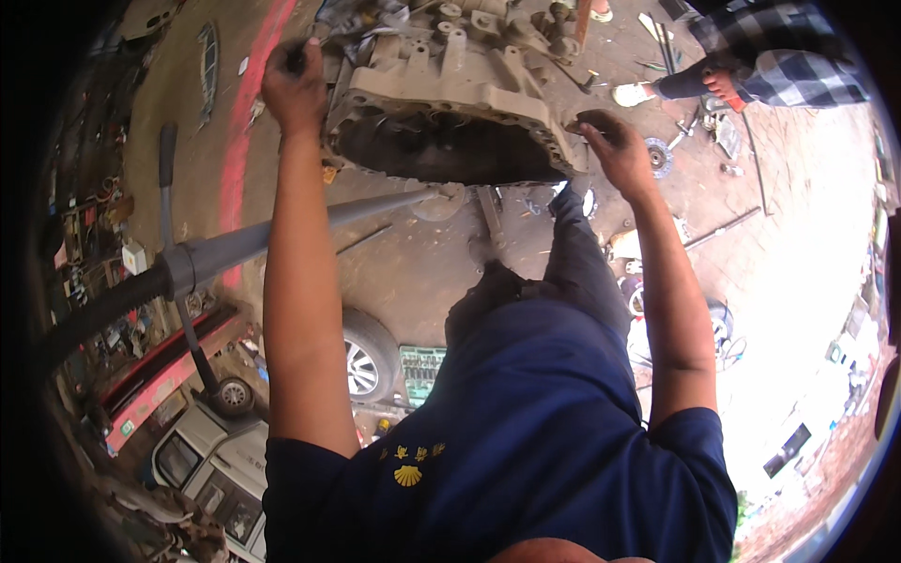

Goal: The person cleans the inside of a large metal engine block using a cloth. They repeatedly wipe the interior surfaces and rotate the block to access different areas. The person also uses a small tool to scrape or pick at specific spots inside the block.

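Note:
A large, dirty metal gearbox housing (450,89) stands in front of me, with the wide, dark opening of its bell end facing me. Beside its left edge is my left hand (296,89), blackened, its fingers curled in; whatever they may hold is hidden. My right hand (615,150) is at the right rim of the opening, thumb and fingers drawn together in a pinch. What lies between those fingertips is too small to make out. A crumpled grey cloth (361,23) rests by the housing's upper left part.
A thick grey pole (310,220) with a cross handle (166,155) reaches in from the left below the housing. At upper right a person in checked clothing (802,75) crouches among scattered tools and a round clutch disc (660,158). A wheel (366,357) lies near my left forearm.

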